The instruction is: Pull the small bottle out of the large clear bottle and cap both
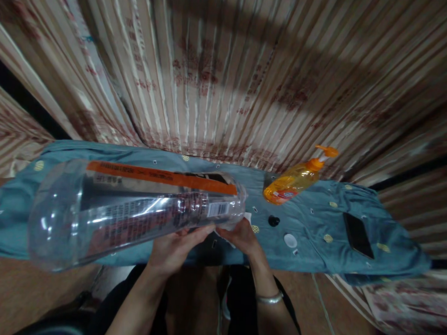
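A large clear plastic bottle (131, 207) with an orange-and-silver label lies sideways in the air above the cloth-covered table, its broad rounded end to the left. Under its right half, my left hand (176, 247) supports it, fingers partly hidden behind the bottle. My right hand (242, 236) is closed near the bottle's right end, by some white material (248, 217); the bottle hides its fingertips. To the right stands an orange pump bottle (292, 183). A small black object (273, 220) and a white round disc (290, 240) lie on the cloth.
The table carries a teal patterned cloth (326, 218). A dark flat phone-like object (358, 235) lies at the right. Striped curtains (213, 77) hang behind the table, and brown floor (313, 312) shows in front.
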